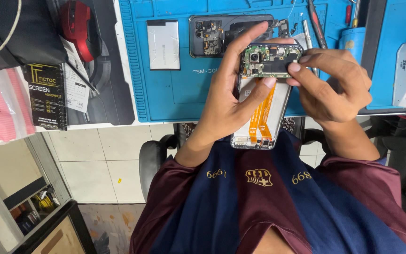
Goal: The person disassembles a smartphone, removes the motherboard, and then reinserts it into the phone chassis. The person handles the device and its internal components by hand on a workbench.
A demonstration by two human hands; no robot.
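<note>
You hold an opened smartphone (262,94), its back cover off, above your lap and just in front of the edge of a blue repair mat (175,89). Your left hand (226,108) grips the phone from the side, fingers curled behind it and thumb lying across its battery area beside two orange ribbon cables (261,117). Your right hand (330,87) is closed in a pinch at the phone's upper end, fingertips pressing on the black cover over the circuit board near the camera module (254,57). On the mat beyond lie a second opened phone body (212,35), a flat silver-grey battery (163,44) and a red-handled screwdriver (316,23). Left of the mat rests a black spiral-bound booklet (47,96).
</note>
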